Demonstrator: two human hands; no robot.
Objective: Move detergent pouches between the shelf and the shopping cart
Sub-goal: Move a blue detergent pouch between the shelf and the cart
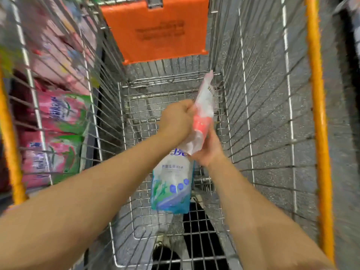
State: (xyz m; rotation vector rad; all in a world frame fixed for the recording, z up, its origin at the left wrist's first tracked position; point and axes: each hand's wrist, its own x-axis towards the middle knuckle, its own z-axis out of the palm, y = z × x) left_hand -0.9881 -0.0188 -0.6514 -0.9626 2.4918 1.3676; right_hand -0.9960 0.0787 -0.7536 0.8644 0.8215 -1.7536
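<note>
Inside the wire shopping cart (259,117), both my hands hold detergent pouches above the cart's bottom. My left hand (178,118) grips the upper part of a pink and white pouch (204,106) that points up and away. My right hand (210,151) holds from below, its fingers curled round the top of a blue and white pouch (171,184) that hangs down toward me. The two pouches overlap between my hands, and exactly which hand holds which is hard to tell.
The shelf on the left, seen through the cart's wire side, holds several pink and green pouches (60,112). An orange child-seat flap (159,28) closes the far end. Orange rails (319,121) run along the cart's rims. Grey speckled floor and my shoes (165,248) show below.
</note>
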